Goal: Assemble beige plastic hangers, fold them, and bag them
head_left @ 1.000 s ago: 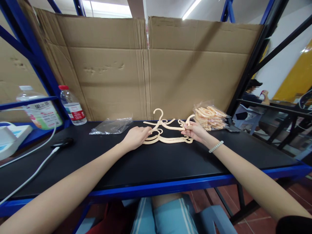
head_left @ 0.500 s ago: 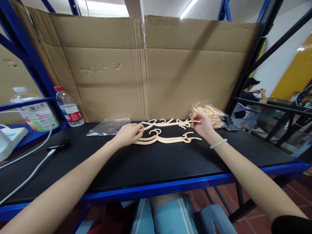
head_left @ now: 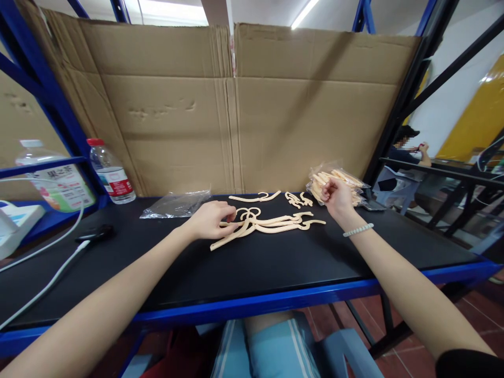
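Several beige plastic clothes hangers (head_left: 271,227) lie in an overlapping stack on the black tabletop, their hooks bunched near the middle. My left hand (head_left: 212,219) is at the stack's left side, thumb and fingers closed on one hanger; its fingertips partly cover the arms. Raised off the table at the right, my right hand (head_left: 338,199) has its fingers curled, with nothing visible in them. Just behind it is a clear bag of beige pieces (head_left: 321,181). Beyond the stack lie a single hanger (head_left: 252,199) and a small cluster of curved beige pieces (head_left: 293,199).
A flat clear plastic bag (head_left: 175,205) lies at the back left, beside a red-capped bottle (head_left: 114,178). A black plug with a white cable (head_left: 94,233) rests at the left. Cardboard (head_left: 165,115) walls the back. Another person sits far right.
The hanger held between both hands has come down toward me onto the stack. My right hand has let go of its end and moved slightly right. My left hand has moved slightly nearer.
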Motion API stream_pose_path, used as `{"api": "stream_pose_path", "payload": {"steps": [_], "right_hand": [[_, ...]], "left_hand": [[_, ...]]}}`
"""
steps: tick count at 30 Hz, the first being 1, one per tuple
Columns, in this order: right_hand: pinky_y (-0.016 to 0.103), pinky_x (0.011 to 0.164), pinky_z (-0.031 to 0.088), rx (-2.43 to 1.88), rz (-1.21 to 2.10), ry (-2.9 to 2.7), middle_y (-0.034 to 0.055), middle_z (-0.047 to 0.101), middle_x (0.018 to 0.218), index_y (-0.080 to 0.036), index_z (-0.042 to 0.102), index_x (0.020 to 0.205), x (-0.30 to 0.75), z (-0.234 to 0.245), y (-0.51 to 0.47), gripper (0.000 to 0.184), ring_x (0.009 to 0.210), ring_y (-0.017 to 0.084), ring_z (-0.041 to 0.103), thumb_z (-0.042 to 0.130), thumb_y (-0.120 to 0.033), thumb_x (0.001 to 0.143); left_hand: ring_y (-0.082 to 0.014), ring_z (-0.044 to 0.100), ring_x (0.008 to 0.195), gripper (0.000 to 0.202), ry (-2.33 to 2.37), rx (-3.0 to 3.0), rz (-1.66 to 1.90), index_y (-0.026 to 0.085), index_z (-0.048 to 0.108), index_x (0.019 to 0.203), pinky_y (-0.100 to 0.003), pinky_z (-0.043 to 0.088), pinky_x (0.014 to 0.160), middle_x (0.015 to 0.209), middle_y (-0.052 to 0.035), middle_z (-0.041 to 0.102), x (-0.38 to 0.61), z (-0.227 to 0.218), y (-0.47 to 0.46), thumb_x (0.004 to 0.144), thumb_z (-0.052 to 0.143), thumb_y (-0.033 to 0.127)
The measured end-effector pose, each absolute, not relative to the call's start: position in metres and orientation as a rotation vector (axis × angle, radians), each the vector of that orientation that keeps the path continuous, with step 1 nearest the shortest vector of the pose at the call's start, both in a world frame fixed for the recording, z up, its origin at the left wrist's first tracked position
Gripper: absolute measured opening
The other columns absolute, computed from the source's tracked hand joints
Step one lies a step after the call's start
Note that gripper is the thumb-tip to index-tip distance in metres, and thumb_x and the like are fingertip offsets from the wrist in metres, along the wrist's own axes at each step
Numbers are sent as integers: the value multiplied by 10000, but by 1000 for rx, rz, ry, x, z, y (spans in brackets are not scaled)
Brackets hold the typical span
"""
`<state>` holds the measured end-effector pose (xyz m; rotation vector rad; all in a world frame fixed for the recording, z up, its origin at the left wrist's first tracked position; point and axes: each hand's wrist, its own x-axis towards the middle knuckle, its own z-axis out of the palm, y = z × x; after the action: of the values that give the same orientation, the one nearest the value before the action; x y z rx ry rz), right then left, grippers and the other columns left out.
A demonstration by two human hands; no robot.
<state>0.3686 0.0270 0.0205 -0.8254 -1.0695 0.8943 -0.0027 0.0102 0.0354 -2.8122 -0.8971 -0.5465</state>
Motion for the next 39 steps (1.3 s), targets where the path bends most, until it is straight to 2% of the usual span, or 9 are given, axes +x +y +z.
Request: {"api": "stream_pose_path", "payload": {"steps": [3,6,8,10,17,22,27,30,39], "right_hand": [[197,398,316,-881,697,-1306,-43,512,518,-209,514,586,356,18,20,259,429,85,398,610,-359,774],[247,598,439,-925,575,-1658,-2,652,699,-213,676,716,333,10,10,76,659,149,561,729,-261,688],[308,758,459,-928,510,-1876,18,699,859,-235,719,834,318,3,6,160,826,195,593,754,-222,678],[356,822,444,-931,444,-2038,34,699,878,-234,722,893,307,-5,7,157,854,213,589,713,-200,740],[398,841,402,-928,155,-2208,69,625,810,-183,653,815,305,-3,10,115,864,237,511,556,-179,875],[333,735,419,-893,126,-2271,42,608,795,-184,612,805,324,29,-10,127,755,193,537,543,-245,892],[316,773,424,-935,162,-2441,35,630,846,-179,639,863,325,39,-21,118,815,187,556,626,-296,876],[292,740,430,-942,295,-2584,33,621,874,-175,649,880,314,32,-23,250,820,187,547,778,-352,760],[228,656,394,-978,491,-2708,-26,617,815,-184,617,827,302,29,-27,175,723,125,547,766,-158,740]], "left_hand": [[-182,566,621,215,-931,-2814,-526,214,578,674,-280,363,611,650,-9,619,3,29,9,773,592,404],[-168,564,609,254,-968,-2808,-537,212,586,686,-267,352,582,658,-1,629,8,23,7,786,592,445],[-155,558,600,260,-981,-2810,-542,210,588,689,-256,340,560,662,9,626,11,20,7,790,592,450],[-144,551,585,233,-986,-2819,-534,208,584,674,-246,328,544,648,21,617,14,17,7,787,596,412],[-157,549,622,172,-1020,-2721,-642,184,566,714,-259,336,577,700,-21,630,15,23,7,836,529,300],[-164,535,665,114,-795,-2780,-569,194,548,739,-285,371,653,704,-9,591,15,40,-4,810,523,280],[-167,521,656,124,-683,-2858,-334,193,509,734,-296,380,641,717,-5,569,22,41,-14,778,561,296],[-171,538,682,89,-672,-2909,-271,193,517,791,-296,392,653,759,-9,592,28,36,-14,790,557,273],[-157,509,613,226,-720,-2942,-53,198,437,632,-295,374,607,646,18,544,29,39,-13,808,561,266]]}}
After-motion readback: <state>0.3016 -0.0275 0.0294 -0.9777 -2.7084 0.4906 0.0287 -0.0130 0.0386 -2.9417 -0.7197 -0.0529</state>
